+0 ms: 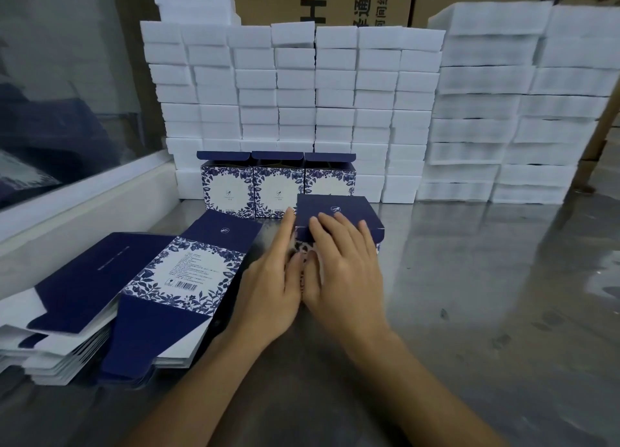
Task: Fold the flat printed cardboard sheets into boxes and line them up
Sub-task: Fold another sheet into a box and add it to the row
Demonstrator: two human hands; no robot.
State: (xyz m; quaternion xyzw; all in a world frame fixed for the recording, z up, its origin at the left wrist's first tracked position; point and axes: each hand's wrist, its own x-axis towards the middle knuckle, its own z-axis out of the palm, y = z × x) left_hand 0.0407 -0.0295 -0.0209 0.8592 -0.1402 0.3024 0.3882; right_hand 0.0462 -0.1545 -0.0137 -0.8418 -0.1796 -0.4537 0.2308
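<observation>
Both hands on a half-formed box (339, 220) near the middle of the steel table (486, 295), just in front of the finished row
Right hand (345, 262) laid flat over the box's navy top panel, fingers straight and spread, pressing down, nothing clasped
Left hand (271, 279) set against the box's left side, fingers straight and together, thumb tucked near the blue-and-white floral face; likewise pressing, not gripping
Three folded boxes (278, 186) stood upright side by side behind, touching, top flaps raised, floral fronts toward the camera
Stack of flat printed sheets (161, 285) lay to the left, just beside the left forearm, top sheet showing a barcode and text panel
White foam blocks (295, 94) piled in tall columns behind the row, more of them at right
Brown cartons (335, 0) with printed characters stood at the very back
</observation>
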